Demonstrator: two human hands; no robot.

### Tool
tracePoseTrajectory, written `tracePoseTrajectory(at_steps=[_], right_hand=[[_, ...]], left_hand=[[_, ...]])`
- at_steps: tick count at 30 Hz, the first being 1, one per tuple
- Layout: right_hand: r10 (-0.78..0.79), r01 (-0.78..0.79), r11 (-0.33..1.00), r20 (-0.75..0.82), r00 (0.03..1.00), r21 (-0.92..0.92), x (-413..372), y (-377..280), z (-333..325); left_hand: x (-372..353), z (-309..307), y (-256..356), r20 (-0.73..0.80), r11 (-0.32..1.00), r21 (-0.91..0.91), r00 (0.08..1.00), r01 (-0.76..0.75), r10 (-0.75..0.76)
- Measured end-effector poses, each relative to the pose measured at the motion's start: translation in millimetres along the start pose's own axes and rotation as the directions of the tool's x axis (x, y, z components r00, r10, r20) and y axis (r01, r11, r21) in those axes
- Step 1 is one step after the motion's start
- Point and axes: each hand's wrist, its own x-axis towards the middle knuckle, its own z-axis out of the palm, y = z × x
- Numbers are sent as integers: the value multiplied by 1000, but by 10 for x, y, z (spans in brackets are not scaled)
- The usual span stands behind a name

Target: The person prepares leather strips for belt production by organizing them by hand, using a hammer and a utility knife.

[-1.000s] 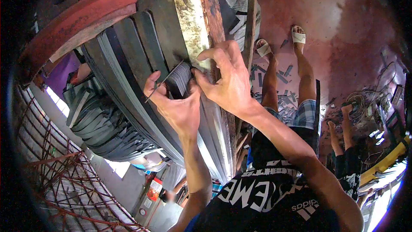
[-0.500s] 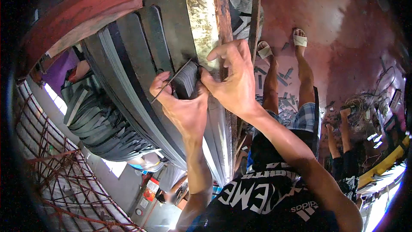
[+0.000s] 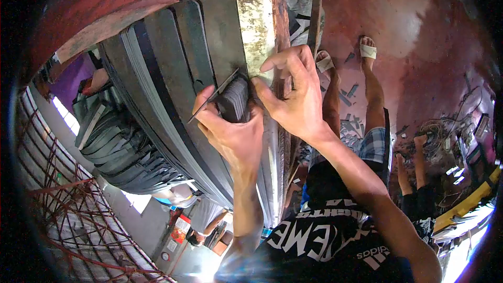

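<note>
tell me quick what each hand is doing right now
Left hand: closed on a stack of thin dark strips.
Right hand: curled, thumb against the same stack, fingers at the pale post; a firm grip cannot be told.

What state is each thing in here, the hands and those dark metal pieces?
Left hand: gripping a small bundle of dark thin metal plates.
Right hand: curled over the pale rusty beam, thumb against that bundle.
Single thin dark strip: tilted, pinched in the left hand.
Big stack of grey sheets: packed tight.
Metal offcuts: scattered on the red floor.
</note>
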Motion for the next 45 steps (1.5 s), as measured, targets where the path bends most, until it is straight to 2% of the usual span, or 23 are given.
tracePoseTrajectory(at_steps=[3,5,6,8,9,11,15,17,18,21,25,28,30,35,37,39,45], right_hand=[[-31,31,1000,2,1000,-7,17,8,-13],[-16,17,1000,24,1000,-11,12,19,-17],[-2,2,1000,16,1000,0,9,24,-5],[-27,28,999,16,1000,-32,12,29,-1],[-54,54,996,3,999,-66,15,36,-1],[-78,78,994,8,997,-76,13,54,6],[-65,65,995,1,998,-70,23,40,13],[-87,87,992,3,996,-87,11,49,21],[-86,85,991,-4,996,-99,14,56,23],[-76,75,991,-4,997,-108,23,45,21],[-55,56,994,13,998,-96,44,53,8],[-67,68,993,16,998,-97,47,42,5],[-61,62,993,19,998,-97,49,34,10],[-30,38,988,54,998,-151,72,-1,-16],[-109,110,981,17,994,-161,75,26,-1],[-101,103,982,18,995,-159,81,19,7],[-59,62,989,30,998,-136,81,-10,-11]], left_hand=[[22,12,52,-11,996,11,996,83,-83],[31,10,49,-64,989,118,993,-93,101],[18,18,40,-69,989,123,994,-80,89],[-2,36,21,-30,987,-132,995,92,-96],[-2,31,14,-34,986,-131,994,100,-105],[8,15,23,-48,999,-49,999,18,-21],[27,36,43,-34,994,-78,996,82,-85],[56,60,41,-41,996,-76,998,54,-57],[63,77,-5,-86,994,-88,995,-65,57],[58,67,17,-45,993,-118,999,-2,-3],[80,64,1,-73,995,-75,995,-71,65],[80,48,18,-54,996,-92,999,-7,2],[82,58,22,-65,984,-172,996,51,-63],[70,65,2,-68,999,-53,998,0,-4],[69,52,2,-80,999,-18,996,-36,35],[81,30,17,-63,997,29,995,-78,80],[55,58,10,-52,1000,-8,998,21,-22]])
